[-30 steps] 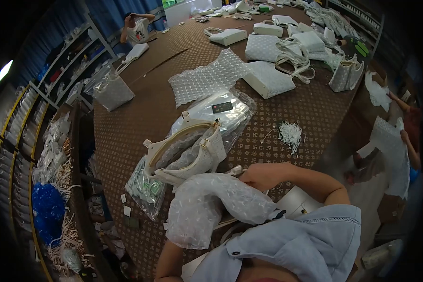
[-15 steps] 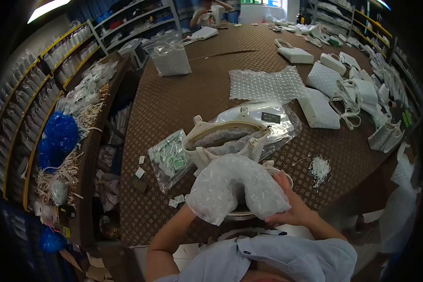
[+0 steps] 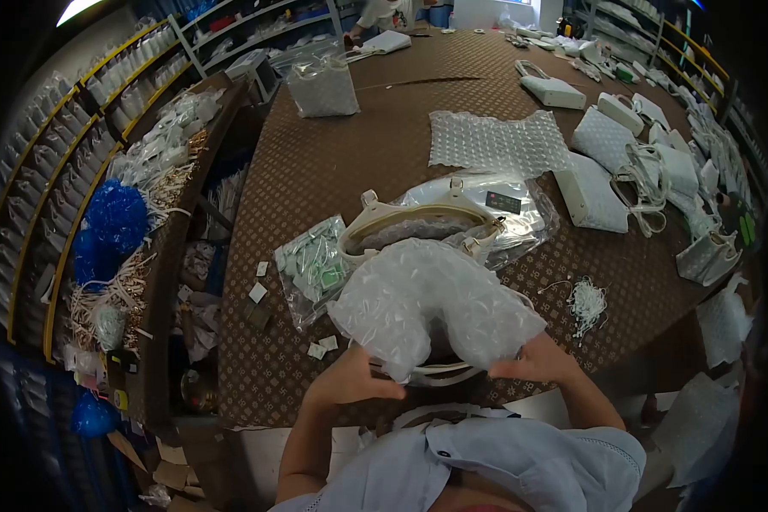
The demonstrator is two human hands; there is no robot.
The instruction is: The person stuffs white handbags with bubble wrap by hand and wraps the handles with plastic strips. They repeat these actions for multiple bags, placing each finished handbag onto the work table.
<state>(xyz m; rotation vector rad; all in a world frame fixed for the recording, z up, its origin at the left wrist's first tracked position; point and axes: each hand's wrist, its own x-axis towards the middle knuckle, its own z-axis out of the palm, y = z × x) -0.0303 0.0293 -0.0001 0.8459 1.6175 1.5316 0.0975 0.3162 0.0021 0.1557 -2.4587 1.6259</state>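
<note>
One curved, white bubble-wrap roll (image 3: 431, 290) arches between two hands: the left hand (image 3: 538, 363) grips its right end, the right hand (image 3: 354, 375) its left, thumbs turned inward. Beyond both hands, on the worktop (image 3: 384, 111), sits one open cream handbag (image 3: 418, 224); one tangle of white strings (image 3: 587, 305) lies just beyond the left hand.

- Moderate indoor light; brightest: fixture (image 3: 78, 10) near 10–11 o'clock, window (image 3: 520, 4) toward 12–1, both cut by top edge.
- Sharp glare on clear plastic sleeve (image 3: 531, 215); softer sheen on wrapped bundle (image 3: 427, 294).
- Deep shadow beneath tabletop (image 3: 316, 179), around 8 o'clock.
- Strong fisheye: racks (image 3: 34, 196) bow at 9–10; corners black.
- Far shelves (image 3: 260, 26), 11 o'clock: soft detail.
</note>
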